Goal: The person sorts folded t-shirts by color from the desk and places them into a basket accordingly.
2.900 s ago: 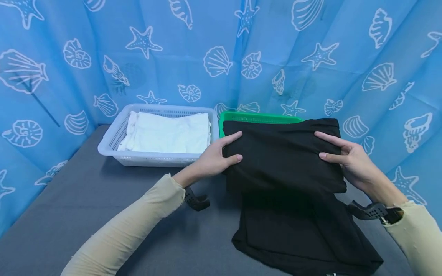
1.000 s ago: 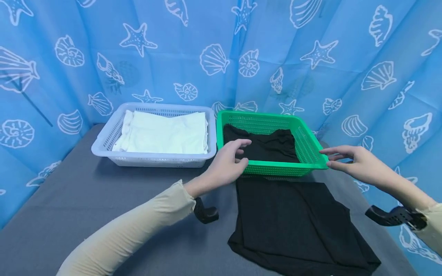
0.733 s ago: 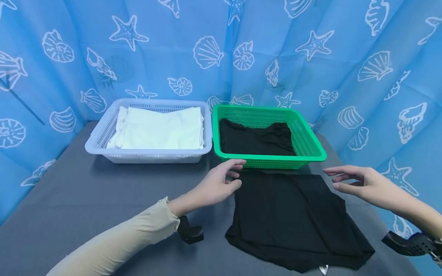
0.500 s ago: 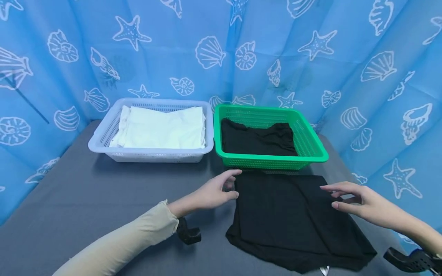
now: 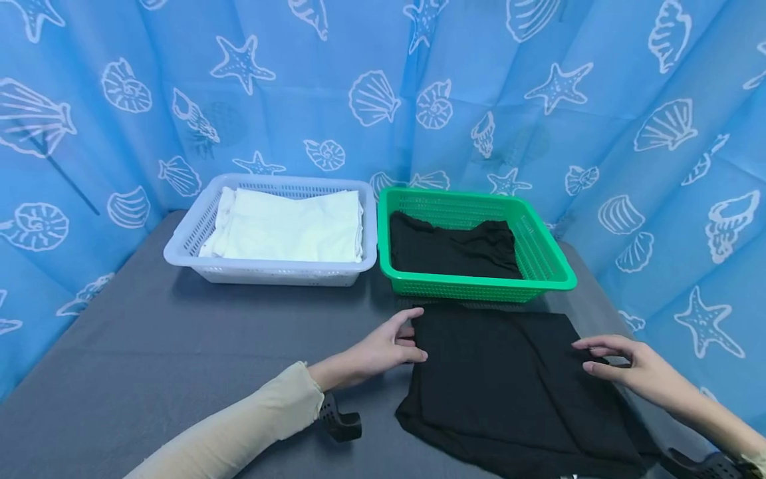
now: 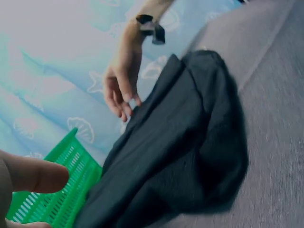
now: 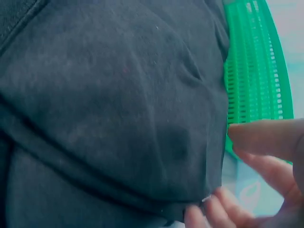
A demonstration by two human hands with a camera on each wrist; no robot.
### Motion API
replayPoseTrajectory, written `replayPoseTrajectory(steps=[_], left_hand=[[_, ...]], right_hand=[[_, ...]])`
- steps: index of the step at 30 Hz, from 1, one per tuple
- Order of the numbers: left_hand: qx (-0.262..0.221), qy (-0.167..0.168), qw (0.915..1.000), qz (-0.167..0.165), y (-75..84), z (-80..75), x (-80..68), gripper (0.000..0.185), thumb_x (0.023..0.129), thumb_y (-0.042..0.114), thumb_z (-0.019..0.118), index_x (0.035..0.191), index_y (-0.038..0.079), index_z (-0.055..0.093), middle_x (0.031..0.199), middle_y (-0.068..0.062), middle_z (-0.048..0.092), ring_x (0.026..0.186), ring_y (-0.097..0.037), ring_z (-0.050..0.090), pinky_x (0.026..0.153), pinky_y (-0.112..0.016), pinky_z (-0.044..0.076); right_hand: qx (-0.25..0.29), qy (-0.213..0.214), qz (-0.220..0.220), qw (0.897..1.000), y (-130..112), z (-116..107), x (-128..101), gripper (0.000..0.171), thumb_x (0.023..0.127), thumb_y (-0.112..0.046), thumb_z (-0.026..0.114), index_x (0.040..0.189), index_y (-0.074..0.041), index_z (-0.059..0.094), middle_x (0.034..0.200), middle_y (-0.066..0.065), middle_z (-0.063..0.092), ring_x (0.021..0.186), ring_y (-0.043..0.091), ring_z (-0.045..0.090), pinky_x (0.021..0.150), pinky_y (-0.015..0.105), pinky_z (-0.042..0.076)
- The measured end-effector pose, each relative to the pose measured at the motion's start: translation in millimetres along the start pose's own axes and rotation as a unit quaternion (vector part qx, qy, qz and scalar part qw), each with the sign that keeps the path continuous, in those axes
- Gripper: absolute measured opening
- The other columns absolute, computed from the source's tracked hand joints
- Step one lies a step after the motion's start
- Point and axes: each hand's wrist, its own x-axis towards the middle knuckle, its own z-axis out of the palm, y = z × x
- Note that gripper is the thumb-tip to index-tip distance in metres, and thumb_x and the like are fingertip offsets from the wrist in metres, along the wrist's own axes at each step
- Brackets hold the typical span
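Note:
A black garment (image 5: pixel 497 392) lies folded on the grey table, in front of a green basket (image 5: pixel 479 287). My left hand (image 5: pixel 378 351) is at its left edge, thumb and forefinger apart near the cloth. By the right edge is my right hand (image 5: pixel 640 372), fingers loosely bent; in the right wrist view its fingertips (image 7: pixel 223 209) meet the cloth's edge, without a clear grip. Across the garment (image 6: pixel 175 137), the left wrist view shows the right hand (image 6: pixel 122 78) hanging relaxed. Another folded black garment (image 5: pixel 451 253) rests inside the green basket.
A white basket (image 5: pixel 275 267) with folded white cloth (image 5: pixel 293 226) stands left of the green one, close beside it. Behind both hangs a blue curtain (image 5: pixel 383 153) printed with shells and starfish. The table (image 5: pixel 149 372) extends to the left.
The black garment both hands held earlier now lies in the green basket, released. Both hands have come back and down to the sides of the black garment on the table.

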Motion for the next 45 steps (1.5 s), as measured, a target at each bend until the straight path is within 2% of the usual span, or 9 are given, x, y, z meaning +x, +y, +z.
replayPoseTrajectory(steps=[5,10,18,23,26,34,40,42,45], left_hand=[[-0.050,-0.017,0.9986,0.002,-2.6,1.2,0.2,0.074,0.092,0.011,0.068,0.155,0.016,0.029,0.151,-0.024,0.030,0.128,-0.029,0.048,0.098,-0.039,0.046],[-0.084,-0.025,0.9961,-0.007,-3.5,-3.6,0.7,0.072,0.093,0.009,0.067,0.154,0.017,0.031,0.146,-0.024,0.037,0.119,-0.027,0.056,0.096,-0.039,0.048],[-0.121,-0.095,0.9878,-0.021,-6.7,-2.6,7.5,0.068,0.096,0.012,0.064,0.155,0.015,0.030,0.142,-0.021,0.040,0.123,-0.025,0.052,0.102,-0.043,0.042],[-0.136,-0.127,0.9821,-0.028,-10.8,9.4,14.2,0.070,0.094,0.011,0.064,0.155,0.014,0.030,0.139,-0.013,0.047,0.118,-0.021,0.056,0.099,-0.038,0.044],[-0.154,-0.132,0.9789,-0.025,-13.0,14.9,18.4,0.071,0.094,0.007,0.063,0.155,0.013,0.028,0.137,-0.011,0.051,0.116,-0.023,0.059,0.097,-0.037,0.046],[-0.141,-0.095,0.9851,-0.023,-14.3,21.0,25.7,0.066,0.093,0.007,0.065,0.152,0.014,0.037,0.132,-0.008,0.054,0.109,-0.020,0.062,0.093,-0.037,0.049],[-0.064,-0.022,0.9977,0.007,-17.0,29.0,28.2,0.059,0.089,0.014,0.072,0.144,0.023,0.052,0.136,0.000,0.053,0.100,-0.010,0.059,0.092,-0.034,0.047],[-0.041,-0.004,0.9990,0.018,-17.7,31.9,29.1,0.057,0.088,0.013,0.074,0.142,0.024,0.055,0.136,0.002,0.051,0.112,-0.011,0.056,0.097,-0.036,0.044],[-0.016,0.009,0.9994,0.030,-18.5,34.7,30.5,0.058,0.087,0.008,0.075,0.140,0.023,0.057,0.130,0.002,0.056,0.111,-0.014,0.058,0.098,-0.038,0.044]], right_hand=[[0.055,-0.080,0.087,0.991,11,-14,-2,0.049,0.102,-0.029,0.057,0.139,0.002,0.050,0.138,0.030,0.044,0.115,0.041,0.052,0.080,0.047,0.051],[0.205,-0.168,0.143,0.954,27,-26,1,0.049,0.107,-0.025,0.046,0.147,0.001,0.040,0.146,0.032,0.032,0.119,0.036,0.053,0.090,0.051,0.049],[0.437,-0.248,0.130,0.855,42,-28,9,0.041,0.110,-0.018,0.031,0.145,-0.027,0.050,0.134,-0.007,0.049,0.117,0.028,0.057,0.096,0.050,0.045],[0.523,-0.307,0.100,0.789,42,-15,13,0.048,0.111,-0.014,0.021,0.147,-0.029,0.048,0.139,-0.004,0.050,0.125,0.031,0.051,0.103,0.054,0.037],[0.554,-0.333,0.084,0.759,43,-8,13,0.051,0.110,-0.011,0.017,0.149,-0.028,0.045,0.143,0.000,0.048,0.133,0.034,0.043,0.107,0.056,0.030],[0.568,-0.335,0.088,0.747,40,-2,12,0.052,0.109,-0.008,0.019,0.147,-0.028,0.049,0.143,0.003,0.050,0.133,0.033,0.043,0.108,0.053,0.031],[0.563,-0.339,0.078,0.750,38,1,11,0.055,0.108,-0.002,0.019,0.148,-0.027,0.047,0.144,0.013,0.049,0.131,0.036,0.044,0.107,0.052,0.033],[0.559,-0.332,0.075,0.756,38,3,11,0.056,0.107,0.000,0.020,0.148,-0.026,0.048,0.143,0.014,0.050,0.130,0.035,0.046,0.106,0.051,0.035],[0.539,-0.302,0.072,0.783,38,5,9,0.055,0.106,0.002,0.026,0.145,-0.027,0.052,0.138,0.011,0.054,0.126,0.033,0.051,0.103,0.049,0.040]])
